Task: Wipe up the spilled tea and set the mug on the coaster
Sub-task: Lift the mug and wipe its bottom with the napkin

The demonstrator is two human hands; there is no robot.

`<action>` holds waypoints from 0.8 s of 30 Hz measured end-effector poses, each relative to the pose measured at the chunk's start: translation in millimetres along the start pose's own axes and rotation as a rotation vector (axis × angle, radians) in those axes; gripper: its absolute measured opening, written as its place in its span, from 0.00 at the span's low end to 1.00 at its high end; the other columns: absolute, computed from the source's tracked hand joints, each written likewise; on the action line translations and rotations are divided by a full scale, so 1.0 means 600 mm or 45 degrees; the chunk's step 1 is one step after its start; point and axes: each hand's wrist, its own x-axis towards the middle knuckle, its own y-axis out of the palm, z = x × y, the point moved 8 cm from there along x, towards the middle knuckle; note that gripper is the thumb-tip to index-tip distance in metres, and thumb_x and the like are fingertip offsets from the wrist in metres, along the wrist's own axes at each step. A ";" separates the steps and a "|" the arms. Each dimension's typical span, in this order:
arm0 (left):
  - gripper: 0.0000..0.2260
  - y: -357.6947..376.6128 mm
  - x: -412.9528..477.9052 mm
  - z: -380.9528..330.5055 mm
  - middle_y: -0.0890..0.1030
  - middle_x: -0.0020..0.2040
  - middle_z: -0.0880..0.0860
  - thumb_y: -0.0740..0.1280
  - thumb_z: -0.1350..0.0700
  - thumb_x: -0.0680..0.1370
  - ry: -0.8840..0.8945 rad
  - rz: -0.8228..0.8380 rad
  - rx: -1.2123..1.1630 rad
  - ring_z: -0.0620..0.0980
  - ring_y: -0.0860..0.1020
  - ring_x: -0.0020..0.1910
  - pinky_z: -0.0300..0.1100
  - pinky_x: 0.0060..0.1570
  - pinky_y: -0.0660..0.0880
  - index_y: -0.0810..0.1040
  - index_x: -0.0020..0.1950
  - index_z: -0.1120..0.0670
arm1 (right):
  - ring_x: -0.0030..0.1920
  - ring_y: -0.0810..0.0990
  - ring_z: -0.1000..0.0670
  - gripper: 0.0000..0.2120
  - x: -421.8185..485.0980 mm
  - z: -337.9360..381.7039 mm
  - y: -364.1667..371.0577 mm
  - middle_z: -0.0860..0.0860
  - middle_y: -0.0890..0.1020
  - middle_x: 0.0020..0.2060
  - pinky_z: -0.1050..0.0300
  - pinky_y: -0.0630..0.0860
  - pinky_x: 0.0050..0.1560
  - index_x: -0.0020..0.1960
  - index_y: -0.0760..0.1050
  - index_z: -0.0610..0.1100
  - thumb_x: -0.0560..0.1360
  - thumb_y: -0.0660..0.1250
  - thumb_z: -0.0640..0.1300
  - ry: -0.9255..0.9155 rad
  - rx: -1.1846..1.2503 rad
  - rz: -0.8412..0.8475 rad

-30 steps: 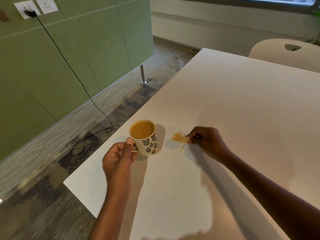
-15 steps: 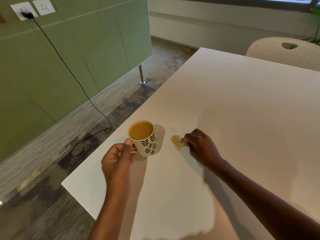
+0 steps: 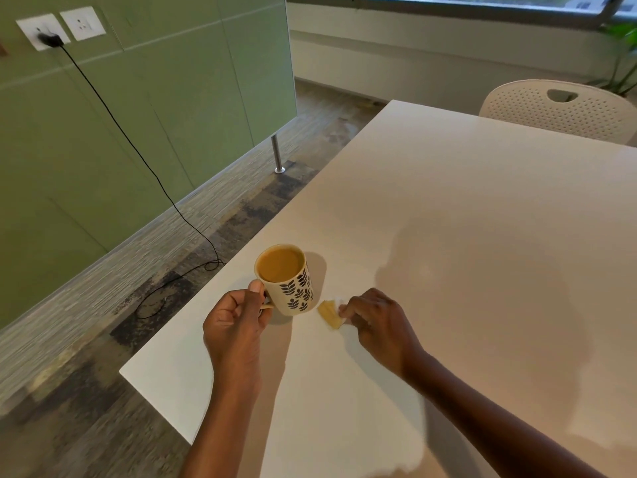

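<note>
1. Mug (image 3: 287,281): cream ceramic w/ dark leaf-sprig print, nearly full of milky tan tea. Sits lower-centre of frame, on the white table (image 3: 465,236) near its left edge.
2. Orientation: upright, long axis vertical, mouth up. Handle points toward lower left of frame, mostly hidden by the hand.
3. Left hand (image 3: 234,329): fingers curled closed on the mug handle, thumb tip pressed at the rim. Can't tell if mug base is on the table or just off it.
4. Tissue (image 3: 330,313): small wad, stained tan-yellow w/ a bit of white at the edges, just right of mug, not touching it. Flat on the table.
5. Right hand (image 3: 377,326): fingertips pinched together on the tissue's right edge, knuckles up, pressing it down.
6. Farther out: white perforated chair (image 3: 558,108) upper right at far table edge; green wall panel (image 3: 138,108) upper left w/ black cable (image 3: 138,153) running from a socket (image 3: 43,31) down to the floor.
</note>
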 end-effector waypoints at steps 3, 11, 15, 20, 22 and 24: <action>0.11 0.000 0.000 -0.001 0.92 0.47 0.53 0.76 0.49 0.81 -0.006 -0.016 0.011 0.50 0.91 0.52 0.43 0.51 0.88 0.87 0.40 0.48 | 0.42 0.83 0.54 0.11 -0.015 -0.004 0.013 0.55 0.89 0.41 0.57 0.80 0.46 0.43 0.87 0.47 0.73 0.76 0.30 0.225 0.313 0.105; 0.09 0.009 -0.006 -0.014 0.92 0.49 0.52 0.75 0.50 0.82 -0.005 0.015 0.061 0.49 0.91 0.55 0.43 0.51 0.88 0.88 0.42 0.46 | 0.35 0.82 0.50 0.09 -0.075 -0.075 -0.024 0.44 0.84 0.36 0.59 0.77 0.33 0.43 0.85 0.43 0.75 0.74 0.29 1.033 1.530 -0.195; 0.10 0.017 -0.015 -0.027 0.92 0.48 0.53 0.75 0.51 0.82 -0.009 0.041 0.018 0.50 0.91 0.54 0.39 0.48 0.87 0.87 0.41 0.48 | 0.37 0.84 0.49 0.03 -0.079 -0.098 -0.032 0.45 0.83 0.36 0.61 0.82 0.36 0.50 0.82 0.37 0.78 0.73 0.31 1.204 1.738 -0.341; 0.09 0.031 -0.030 -0.042 0.92 0.47 0.54 0.75 0.52 0.83 -0.018 0.062 0.026 0.51 0.91 0.54 0.45 0.52 0.89 0.85 0.44 0.53 | 0.37 0.85 0.50 0.07 -0.078 -0.085 -0.011 0.47 0.84 0.36 0.61 0.83 0.38 0.56 0.82 0.36 0.78 0.74 0.33 1.227 1.806 -0.359; 0.08 0.036 -0.035 -0.049 0.92 0.47 0.54 0.74 0.53 0.83 -0.026 0.066 0.039 0.52 0.91 0.54 0.46 0.53 0.89 0.85 0.46 0.54 | 0.37 0.85 0.51 0.09 -0.077 -0.076 -0.001 0.45 0.85 0.39 0.61 0.83 0.38 0.57 0.82 0.36 0.78 0.75 0.34 1.226 1.843 -0.383; 0.08 0.042 -0.042 -0.055 0.92 0.46 0.54 0.74 0.53 0.83 -0.034 0.077 0.043 0.53 0.91 0.53 0.45 0.51 0.88 0.85 0.46 0.55 | 0.37 0.85 0.51 0.10 -0.075 -0.065 0.008 0.44 0.85 0.41 0.61 0.83 0.38 0.57 0.83 0.36 0.77 0.77 0.34 1.220 1.884 -0.402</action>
